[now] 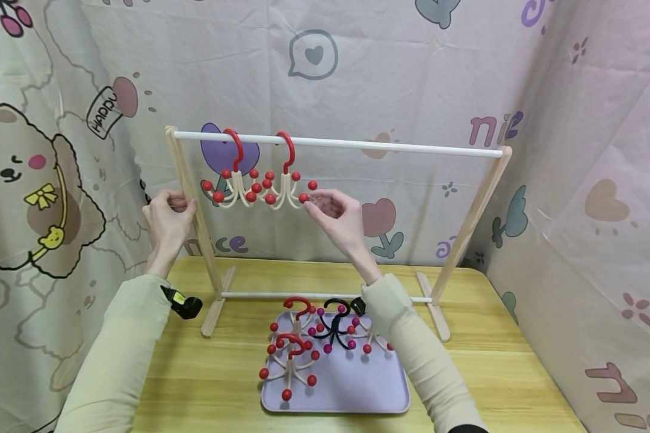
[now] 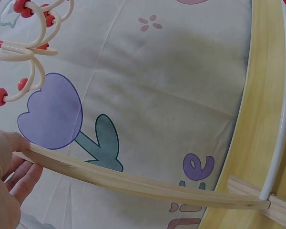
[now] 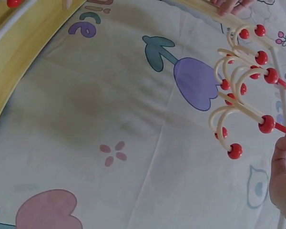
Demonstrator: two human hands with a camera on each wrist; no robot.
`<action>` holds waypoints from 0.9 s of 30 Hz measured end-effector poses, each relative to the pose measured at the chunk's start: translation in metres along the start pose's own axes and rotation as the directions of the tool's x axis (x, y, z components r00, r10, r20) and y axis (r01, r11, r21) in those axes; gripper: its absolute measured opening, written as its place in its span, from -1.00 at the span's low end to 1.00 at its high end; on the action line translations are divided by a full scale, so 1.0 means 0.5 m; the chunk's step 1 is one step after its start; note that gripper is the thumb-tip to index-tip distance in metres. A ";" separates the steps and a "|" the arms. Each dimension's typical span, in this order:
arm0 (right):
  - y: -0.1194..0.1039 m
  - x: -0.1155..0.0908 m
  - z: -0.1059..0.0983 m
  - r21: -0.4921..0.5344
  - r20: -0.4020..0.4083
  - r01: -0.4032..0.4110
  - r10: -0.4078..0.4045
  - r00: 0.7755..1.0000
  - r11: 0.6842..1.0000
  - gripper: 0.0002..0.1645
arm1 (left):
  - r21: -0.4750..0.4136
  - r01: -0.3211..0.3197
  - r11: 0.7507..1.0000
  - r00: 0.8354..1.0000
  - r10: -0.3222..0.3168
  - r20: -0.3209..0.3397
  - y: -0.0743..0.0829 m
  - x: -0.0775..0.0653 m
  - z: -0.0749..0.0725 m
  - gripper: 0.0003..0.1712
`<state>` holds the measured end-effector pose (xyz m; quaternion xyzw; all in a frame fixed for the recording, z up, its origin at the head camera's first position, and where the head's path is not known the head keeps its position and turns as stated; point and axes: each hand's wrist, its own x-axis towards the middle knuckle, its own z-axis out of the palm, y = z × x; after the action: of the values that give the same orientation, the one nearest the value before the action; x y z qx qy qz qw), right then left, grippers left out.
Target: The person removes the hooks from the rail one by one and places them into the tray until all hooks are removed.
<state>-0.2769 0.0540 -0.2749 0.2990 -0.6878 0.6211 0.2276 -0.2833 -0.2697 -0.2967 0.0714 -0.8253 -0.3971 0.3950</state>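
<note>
My left hand (image 1: 169, 218) grips the left wooden post (image 2: 119, 180) of a rack, thumb on one side and fingers on the other. From the rack's white rod (image 1: 346, 143) hang two small octopus-shaped hangers with red hooks, cream arms and red ball tips: the left hanger (image 1: 237, 180) and the right hanger (image 1: 285, 180). Beside the right hanger's lower right ball is my right hand (image 1: 340, 218), thumb and index finger bent close together. Whether its fingertips pinch that ball cannot be made out; in the right wrist view the hand is partly cut off at the edge.
A lilac tray (image 1: 357, 391) lies on the wooden table (image 1: 498, 361) in front of the rack. On it are a black hanger (image 1: 334, 328) with magenta balls and several red-hooked hangers, one partly behind my right sleeve. A patterned curtain (image 1: 439, 72) hangs behind and at both sides.
</note>
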 end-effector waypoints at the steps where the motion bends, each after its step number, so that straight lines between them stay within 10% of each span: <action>1: -0.002 0.004 0.001 -0.001 0.000 -0.004 0.004 1.000 1.000 -0.68 | 0.000 0.001 1.000 1.000 -0.001 0.000 0.000 0.000 0.000 -0.69; 27: -0.028 0.102 0.031 -0.080 -0.051 -0.072 0.068 0.996 0.994 -0.66 | -0.001 0.000 1.000 1.000 0.000 0.002 -0.002 0.000 -0.001 -0.69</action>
<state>-0.3029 0.0314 -0.2316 0.2501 -0.7170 0.6070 0.2345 -0.2831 -0.2705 -0.2973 0.0708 -0.8256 -0.3975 0.3943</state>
